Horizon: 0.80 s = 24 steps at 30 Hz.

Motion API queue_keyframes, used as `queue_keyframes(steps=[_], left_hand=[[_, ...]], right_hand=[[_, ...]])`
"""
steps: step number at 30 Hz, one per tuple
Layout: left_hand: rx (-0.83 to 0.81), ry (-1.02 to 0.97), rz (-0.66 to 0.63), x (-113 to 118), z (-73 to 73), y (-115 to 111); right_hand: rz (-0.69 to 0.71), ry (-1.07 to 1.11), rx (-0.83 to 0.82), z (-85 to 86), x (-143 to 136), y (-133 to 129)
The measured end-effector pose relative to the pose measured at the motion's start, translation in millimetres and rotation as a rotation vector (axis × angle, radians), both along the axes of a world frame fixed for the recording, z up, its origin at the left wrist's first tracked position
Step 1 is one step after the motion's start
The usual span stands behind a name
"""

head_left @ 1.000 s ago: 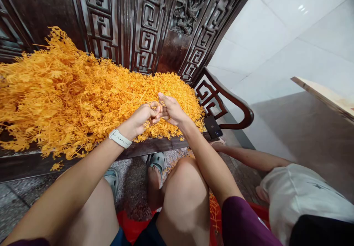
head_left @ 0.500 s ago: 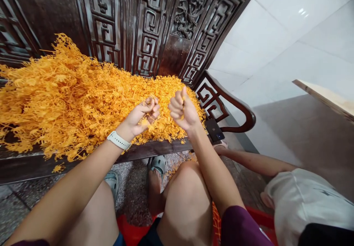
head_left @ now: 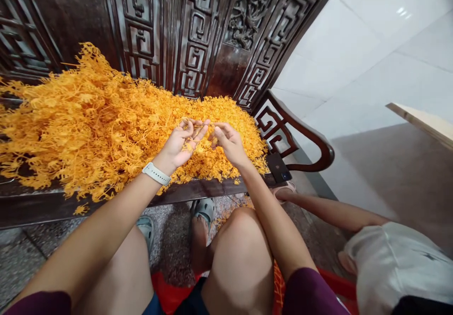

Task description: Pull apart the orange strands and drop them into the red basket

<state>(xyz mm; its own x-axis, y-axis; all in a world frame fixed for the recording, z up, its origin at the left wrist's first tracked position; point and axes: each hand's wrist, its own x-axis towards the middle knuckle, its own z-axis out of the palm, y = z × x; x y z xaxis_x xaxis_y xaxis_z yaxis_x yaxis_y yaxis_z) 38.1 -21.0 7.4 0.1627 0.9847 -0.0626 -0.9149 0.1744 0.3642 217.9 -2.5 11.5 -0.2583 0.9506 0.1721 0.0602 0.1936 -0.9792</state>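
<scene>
I watch one dark carved table (head_left: 35, 208), its latticed back rising behind one big heap (head_left: 106, 126) of orange sprigs, too many to count, spread along the seat. One other person in pale clothing (head_left: 399, 253) is at the right. I see two grey-green clogs (head_left: 204, 209) on the speckled floor. My two hands meet just above the front of the heap: the left hand (head_left: 180, 146) is half curled, holding a few orange sprigs (head_left: 187, 148) against the palm; the right hand (head_left: 228, 145) is bent, its fingertips close together near the left's, and I cannot tell whether it grips anything. One black phone (head_left: 279, 166) lies by the armrest, one white strap (head_left: 156, 174) rings my left wrist, and one stray sprig (head_left: 81, 209) sits at the table's front edge
</scene>
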Motion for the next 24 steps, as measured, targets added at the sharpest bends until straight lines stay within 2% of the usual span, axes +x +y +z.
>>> queue_keyframes(steps=[5,12,14,17,19,20,22,23,24], left_hand=[[0.018,0.096,0.032,-4.2,-5.8,10.0],[-0.049,0.192,0.296,-13.5,-8.8,30.2],[-0.067,0.232,0.334,-14.1,-10.7,33.7],[-0.051,0.277,0.322,-16.3,-13.1,40.5],[-0.054,0.250,0.348,-23.5,-13.3,49.5],[-0.078,0.214,0.392,-29.6,-12.7,55.3],[-0.133,0.137,0.473,-45.2,-10.3,66.3],[-0.140,0.112,0.478,-53.2,-8.7,70.0],[-0.124,0.100,0.449,-60.1,-7.0,71.8]], right_hand=[[-0.032,0.035,0.044,-1.3,-4.7,1.8],[0.042,-0.272,0.283,-10.6,-23.9,4.0],[0.125,-0.369,0.302,-4.1,-31.6,2.6],[0.212,-0.433,0.342,16.8,-40.6,-9.6],[0.360,-0.393,0.327,33.6,-46.3,-29.0],[0.516,-0.348,0.284,41.4,-49.4,-41.5],[0.944,-0.246,0.146,54.3,-55.2,-67.1],[1.109,-0.207,0.089,58.9,-57.4,-77.1],[1.179,-0.154,0.044,62.1,-58.8,-83.2]])
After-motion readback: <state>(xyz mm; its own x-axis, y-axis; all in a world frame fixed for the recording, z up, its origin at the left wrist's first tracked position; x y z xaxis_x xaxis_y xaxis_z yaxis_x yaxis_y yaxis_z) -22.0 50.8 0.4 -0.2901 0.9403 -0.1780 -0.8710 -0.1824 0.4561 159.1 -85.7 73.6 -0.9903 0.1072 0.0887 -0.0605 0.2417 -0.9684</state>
